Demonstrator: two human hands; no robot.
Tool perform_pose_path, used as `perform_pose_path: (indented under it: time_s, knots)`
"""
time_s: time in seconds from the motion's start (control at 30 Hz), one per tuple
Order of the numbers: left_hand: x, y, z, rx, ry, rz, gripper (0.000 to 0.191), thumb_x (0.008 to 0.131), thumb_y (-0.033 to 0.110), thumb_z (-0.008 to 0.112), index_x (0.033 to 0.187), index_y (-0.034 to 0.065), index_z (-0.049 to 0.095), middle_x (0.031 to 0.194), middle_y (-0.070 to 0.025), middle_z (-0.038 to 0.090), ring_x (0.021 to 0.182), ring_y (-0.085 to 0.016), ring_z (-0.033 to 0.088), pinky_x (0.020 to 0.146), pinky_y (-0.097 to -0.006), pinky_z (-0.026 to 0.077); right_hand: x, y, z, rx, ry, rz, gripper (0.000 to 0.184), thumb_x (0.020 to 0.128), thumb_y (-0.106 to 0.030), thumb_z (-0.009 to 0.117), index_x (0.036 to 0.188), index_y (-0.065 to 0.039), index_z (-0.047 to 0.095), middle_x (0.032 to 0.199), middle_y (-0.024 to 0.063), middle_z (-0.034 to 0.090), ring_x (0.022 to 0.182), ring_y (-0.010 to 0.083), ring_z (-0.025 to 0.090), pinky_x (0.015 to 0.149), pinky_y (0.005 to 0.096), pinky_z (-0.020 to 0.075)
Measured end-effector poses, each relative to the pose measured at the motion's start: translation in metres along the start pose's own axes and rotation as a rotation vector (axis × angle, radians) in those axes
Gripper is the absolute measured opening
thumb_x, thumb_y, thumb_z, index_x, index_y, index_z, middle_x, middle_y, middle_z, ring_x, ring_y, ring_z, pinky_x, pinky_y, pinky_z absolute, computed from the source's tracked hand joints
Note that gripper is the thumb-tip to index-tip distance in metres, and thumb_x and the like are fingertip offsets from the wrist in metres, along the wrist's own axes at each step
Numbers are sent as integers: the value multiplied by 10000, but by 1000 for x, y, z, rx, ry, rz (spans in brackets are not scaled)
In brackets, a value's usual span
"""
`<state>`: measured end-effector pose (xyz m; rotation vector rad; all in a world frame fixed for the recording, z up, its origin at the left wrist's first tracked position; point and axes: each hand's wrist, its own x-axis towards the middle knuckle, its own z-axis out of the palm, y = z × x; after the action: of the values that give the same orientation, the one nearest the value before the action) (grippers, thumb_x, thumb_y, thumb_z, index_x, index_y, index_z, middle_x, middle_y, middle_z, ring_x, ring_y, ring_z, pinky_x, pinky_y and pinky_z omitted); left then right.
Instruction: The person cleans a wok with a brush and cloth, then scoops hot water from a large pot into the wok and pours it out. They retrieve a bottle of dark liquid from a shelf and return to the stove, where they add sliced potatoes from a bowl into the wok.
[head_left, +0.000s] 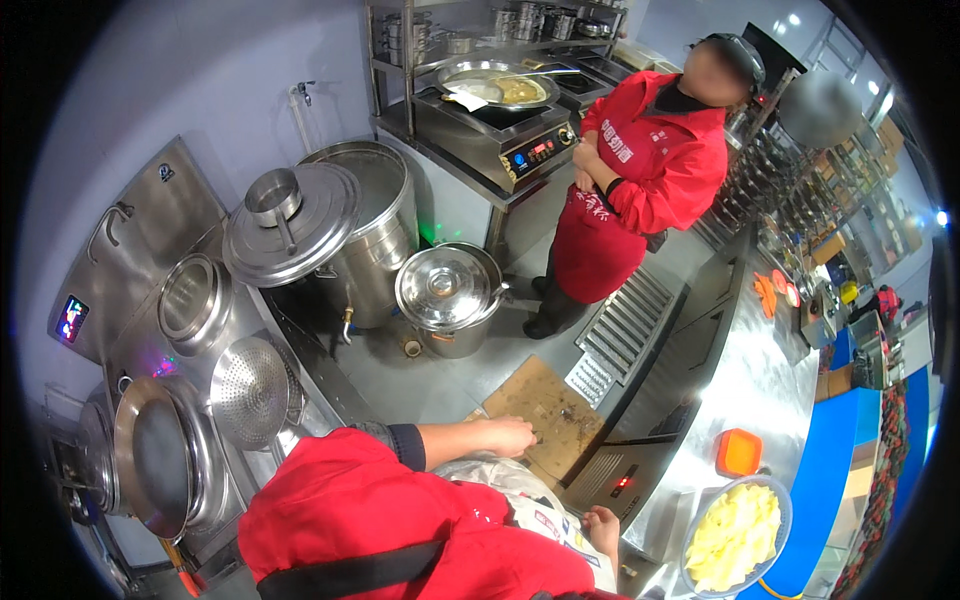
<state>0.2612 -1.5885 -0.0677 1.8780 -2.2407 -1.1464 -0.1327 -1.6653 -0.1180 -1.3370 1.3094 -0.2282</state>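
My left hand (511, 436) reaches out from a red sleeve with a dark cuff, its fingers curled. A small dark thing shows at its fingertips, too small to name. Below the hand, on the floor, lies a stained brown cardboard sheet (546, 416). Against my front hangs a white printed cloth or plastic sheet (536, 501), partly under my arms. My right hand (602, 529) is beside its edge, fingers bent; whether it grips anything is hidden. Nearest to that hand on the right are a steel counter (660, 517) and a blue plastic basket (784, 517) of pale yellow sliced food (735, 536).
An orange container (739, 452) sits on the counter. A person (637, 165) in red stands ahead by a floor grate (626, 322). Lidded steel pot (442, 289) and large stockpot (375, 247) stand left of them. A wok (154, 457) and perforated strainer (249, 394) rest at left.
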Motion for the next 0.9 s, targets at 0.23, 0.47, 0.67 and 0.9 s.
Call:
perform_pose_path:
  time_s: [0.23, 0.47, 0.67, 0.9]
  knots:
    - [0, 16, 14, -15, 42, 22, 317, 861, 154, 590, 1151, 71, 689, 1154, -200, 653, 1094, -390, 619, 904, -489, 516, -18, 10, 1, -160, 13, -33, 235, 952, -58, 572, 1156, 49, 618, 890, 94, 713, 689, 117, 632, 564, 260, 493]
    - [8, 14, 19, -24, -82, 2, 340, 880, 222, 635, 1163, 33, 648, 1182, -233, 612, 1111, -416, 589, 944, -506, 487, -25, 7, 1, -101, 33, 4, 220, 945, -61, 588, 1138, 39, 621, 867, 82, 703, 673, 112, 619, 544, 265, 480]
    - [5, 19, 14, 15, -22, 76, 342, 878, 218, 628, 1159, 24, 643, 1184, -236, 605, 1117, -405, 583, 950, -500, 483, -29, 3, 2, -98, 44, 24, 234, 942, -55, 586, 1153, 43, 615, 870, 90, 694, 680, 122, 627, 553, 274, 497]
    - [2, 4, 20, -94, 31, 78, 354, 870, 192, 625, 1187, 40, 653, 1186, -216, 619, 1152, -398, 571, 965, -477, 474, -21, 24, 3, -32, 69, 113, 271, 949, -71, 589, 1184, 63, 609, 895, 116, 705, 748, 146, 651, 656, 286, 536]
